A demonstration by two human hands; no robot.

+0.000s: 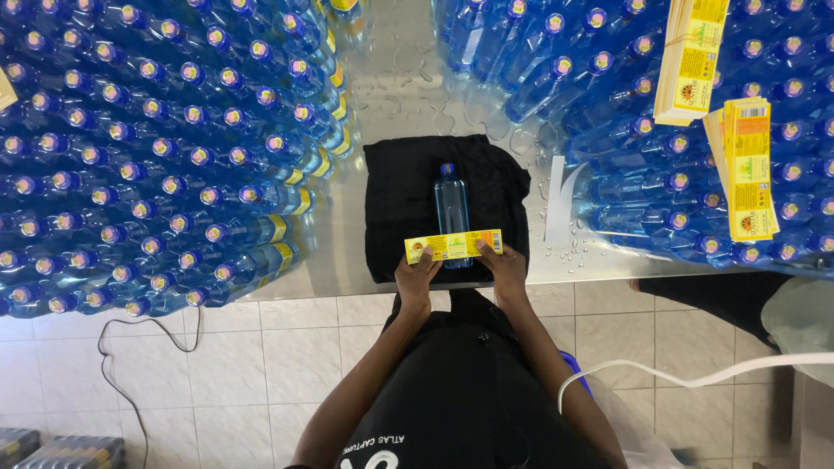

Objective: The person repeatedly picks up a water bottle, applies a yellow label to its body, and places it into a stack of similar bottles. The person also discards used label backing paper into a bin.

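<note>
Surface (pixel 391 95): shiny metal, wet, droplets near the far middle and right. Floor (pixel 261 365) below: pale square tiles, a thin dark cable (pixel 122 347) on the left, a white hose (pixel 695 378) on the right.

Black cloth (pixel 400 208) spread at the near edge, centre. Clear blue plastic bottle (pixel 452 213) lies flat on it, blue cap pointing away from the person.

Yellow label strip (pixel 453 246), long narrow rectangle with green and orange print, laid crosswise over the bottle's lower half. Left hand (pixel 415 280) fingers pinch its left end; right hand (pixel 506 269) fingers pinch its right end.

Upright blue-capped bottles (pixel 156 156) pack the left side; nearest rows already carry yellow bands. More capped bottles (pixel 660 174) on the right, with two stacks of yellow labels (pixel 747 169) resting on their caps.
</note>
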